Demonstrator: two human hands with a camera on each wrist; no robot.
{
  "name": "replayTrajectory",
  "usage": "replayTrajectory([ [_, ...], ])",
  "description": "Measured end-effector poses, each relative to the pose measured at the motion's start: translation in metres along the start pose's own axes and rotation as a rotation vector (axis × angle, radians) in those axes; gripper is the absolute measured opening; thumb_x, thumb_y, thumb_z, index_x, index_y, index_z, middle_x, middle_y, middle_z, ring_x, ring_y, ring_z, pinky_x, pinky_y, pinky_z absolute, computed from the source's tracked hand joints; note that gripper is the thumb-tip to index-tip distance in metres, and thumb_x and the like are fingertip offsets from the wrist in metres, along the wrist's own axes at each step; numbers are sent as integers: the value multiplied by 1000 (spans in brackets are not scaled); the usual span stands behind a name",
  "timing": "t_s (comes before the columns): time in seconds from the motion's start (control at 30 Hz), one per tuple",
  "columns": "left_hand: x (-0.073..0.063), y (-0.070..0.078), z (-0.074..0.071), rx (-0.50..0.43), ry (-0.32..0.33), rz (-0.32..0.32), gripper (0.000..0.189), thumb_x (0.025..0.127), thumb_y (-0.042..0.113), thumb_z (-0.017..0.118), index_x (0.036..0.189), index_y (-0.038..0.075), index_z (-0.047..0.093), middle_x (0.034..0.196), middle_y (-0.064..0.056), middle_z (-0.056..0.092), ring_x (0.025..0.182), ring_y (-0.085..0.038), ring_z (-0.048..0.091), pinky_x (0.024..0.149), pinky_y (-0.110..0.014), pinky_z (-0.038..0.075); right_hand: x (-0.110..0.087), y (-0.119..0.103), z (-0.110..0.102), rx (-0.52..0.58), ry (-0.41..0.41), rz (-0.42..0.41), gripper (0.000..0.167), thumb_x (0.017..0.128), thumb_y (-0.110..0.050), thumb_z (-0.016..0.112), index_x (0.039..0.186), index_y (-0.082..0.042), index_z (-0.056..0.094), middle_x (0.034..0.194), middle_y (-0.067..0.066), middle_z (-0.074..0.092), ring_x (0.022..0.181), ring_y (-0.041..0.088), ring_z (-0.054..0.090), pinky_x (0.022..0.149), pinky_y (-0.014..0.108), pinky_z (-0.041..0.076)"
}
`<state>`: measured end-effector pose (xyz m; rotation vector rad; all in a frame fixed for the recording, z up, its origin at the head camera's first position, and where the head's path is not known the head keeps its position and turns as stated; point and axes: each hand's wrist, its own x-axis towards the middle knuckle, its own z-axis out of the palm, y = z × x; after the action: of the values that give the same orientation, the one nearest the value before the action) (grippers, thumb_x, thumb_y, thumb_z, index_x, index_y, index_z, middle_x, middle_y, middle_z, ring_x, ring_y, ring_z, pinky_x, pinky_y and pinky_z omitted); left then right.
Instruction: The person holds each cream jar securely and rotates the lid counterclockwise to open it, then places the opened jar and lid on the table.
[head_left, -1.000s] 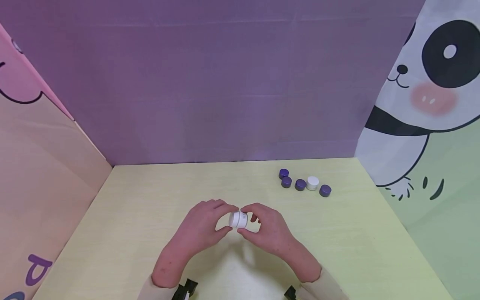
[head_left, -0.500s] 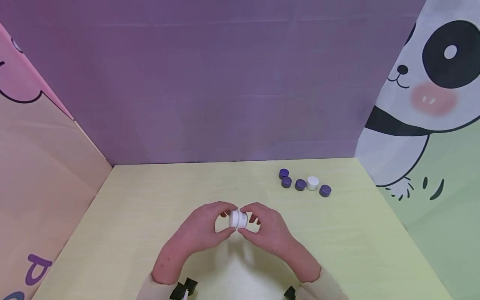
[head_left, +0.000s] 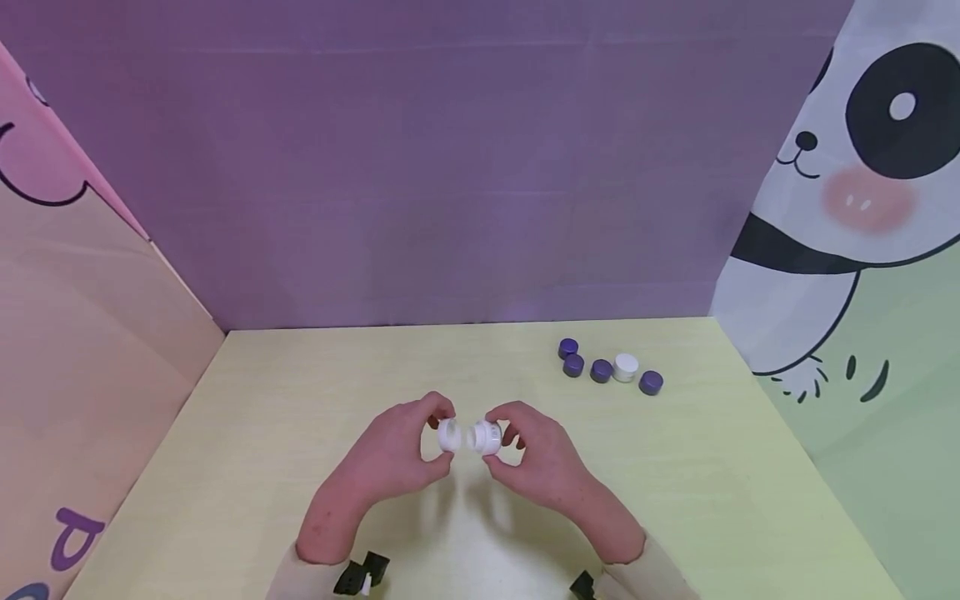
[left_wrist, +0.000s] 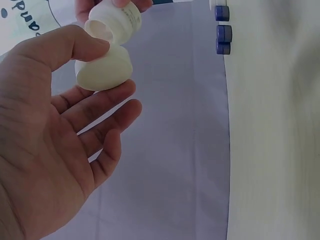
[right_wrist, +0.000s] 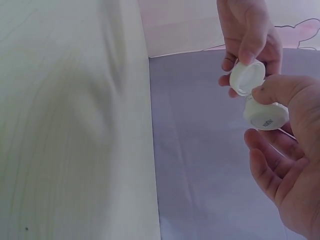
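Between thumb and fingertips, my left hand (head_left: 395, 450) pinches a white screw cap (head_left: 449, 435) whose hollow inside faces right. Opposite it, my right hand (head_left: 537, 450) pinches a small white bottle (head_left: 487, 437) lying on its side in the air, its neck pointing left at the cap. A narrow gap parts the two in the head view. The left wrist view shows the cap's smooth closed top (left_wrist: 105, 72) and the bottle's open mouth beyond. Printed marks show on the bottle's base (right_wrist: 270, 120) in the right wrist view. Both hands are above the table.
At the table's back right stand several dark purple caps or small jars (head_left: 601, 371) with a white one (head_left: 626, 367) among them. The pale table (head_left: 300, 392) meets a purple backdrop (head_left: 450, 208) behind and printed panels on both sides.
The white cap has come off the bottle. My left hand has drawn left with the cap, and the right hand has shifted slightly right with the bottle.
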<state>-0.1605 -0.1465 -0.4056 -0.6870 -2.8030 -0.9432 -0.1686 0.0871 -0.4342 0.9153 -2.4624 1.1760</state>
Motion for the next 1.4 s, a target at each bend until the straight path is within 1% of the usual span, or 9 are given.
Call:
replayTrajectory([
  [0.27, -3, -7, 0, 31, 12, -45, 38, 74, 21, 79, 108, 23, 60, 95, 16, 60, 91, -10, 57, 75, -34, 48, -3, 2, -2, 4, 9, 29, 47, 72, -10, 81, 112, -14, 58, 98, -8, 61, 73, 12, 60, 62, 28, 51],
  [0.37, -4, -10, 0, 20, 18, -77, 38, 74, 19, 77, 108, 22, 59, 97, 13, 61, 91, -11, 57, 75, -34, 47, -3, 4, -2, 6, 23, 2, 48, 72, -9, 80, 115, -11, 61, 104, -7, 60, 73, 10, 58, 62, 29, 52],
  [0.53, -3, -18, -1, 11, 11, -115, 46, 74, 15, 71, 119, 19, 61, 100, 11, 62, 91, -12, 57, 79, -36, 47, -1, 7, -4, 11, 54, -36, 46, 71, -7, 79, 114, -9, 63, 108, -6, 59, 77, 7, 55, 61, 27, 52],
  [0.6, -4, -23, 0, -3, -17, -130, 47, 75, 13, 70, 121, 16, 63, 100, 10, 63, 91, -13, 57, 80, -36, 47, -3, 8, -3, 11, 52, -18, 46, 71, -6, 80, 113, -10, 62, 106, -6, 59, 78, 7, 55, 61, 27, 51],
  [0.77, -9, -38, -3, -39, -74, -207, 38, 75, 11, 71, 112, 16, 63, 102, 9, 64, 94, -16, 58, 81, -36, 46, -6, 8, -1, 6, 22, 59, 47, 72, -8, 80, 114, -11, 60, 95, -9, 61, 74, 12, 57, 61, 25, 49],
  [0.97, -11, -60, -11, -36, -47, -252, 38, 78, 19, 79, 111, 14, 61, 110, 4, 62, 107, -25, 57, 87, -43, 45, -2, 8, -3, 24, 71, 66, 48, 70, -8, 83, 112, -11, 60, 97, -8, 60, 74, 12, 58, 61, 29, 51],
  [1.03, -11, -67, -12, -35, -44, -255, 39, 77, 20, 81, 110, 13, 62, 109, 4, 60, 106, -26, 56, 86, -42, 45, -2, 10, -5, 7, 94, 63, 46, 69, -9, 85, 109, -12, 61, 98, -7, 58, 74, 13, 58, 61, 28, 51],
  [1.17, -8, -82, -13, -59, -52, -224, 40, 77, 19, 82, 109, 10, 61, 102, 1, 57, 98, -26, 52, 81, -39, 45, -1, 15, -9, -42, 136, 87, 43, 68, -11, 86, 104, -13, 62, 96, -8, 56, 71, 14, 57, 61, 24, 48],
  [1.4, 2, -113, -17, -95, -34, -195, 38, 77, 12, 81, 108, 7, 60, 96, -2, 56, 92, -23, 50, 78, -38, 45, 1, 20, -15, -10, 138, 149, 42, 69, -12, 87, 103, -14, 63, 96, -7, 57, 69, 17, 58, 59, 24, 46],
])
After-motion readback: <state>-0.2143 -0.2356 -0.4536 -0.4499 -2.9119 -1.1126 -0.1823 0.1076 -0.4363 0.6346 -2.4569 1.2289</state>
